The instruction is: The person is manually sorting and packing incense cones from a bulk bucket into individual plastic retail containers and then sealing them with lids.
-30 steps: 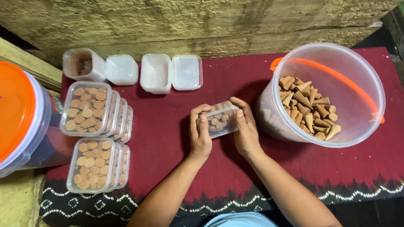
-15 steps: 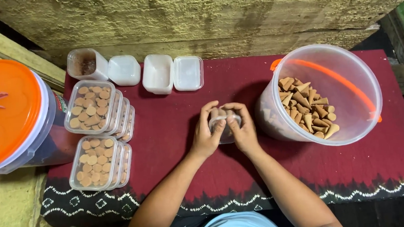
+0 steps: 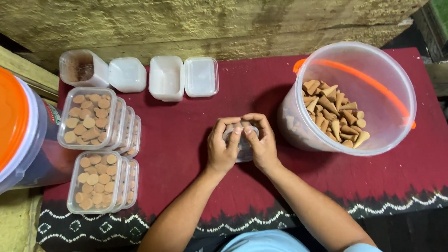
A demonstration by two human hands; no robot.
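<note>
On the red-clothed tabletop (image 3: pixel 185 142), left hand (image 3: pixel 221 150) and right hand (image 3: pixel 262 145) pinch a small clear plastic box (image 3: pixel 243 149) between closed fingers, bucket of cones (image 3: pixel 349 99) just right — light, thin-walled, probably slippery, best gripped at its rims.

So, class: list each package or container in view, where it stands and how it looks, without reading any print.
Small clear plastic box: centre, between left hand and right hand.
Clear round bucket of tan cones: right.
Stacked clear boxes of round discs: left.
Orange-lidded bucket: far left.
Empty white tubs: top.
</note>
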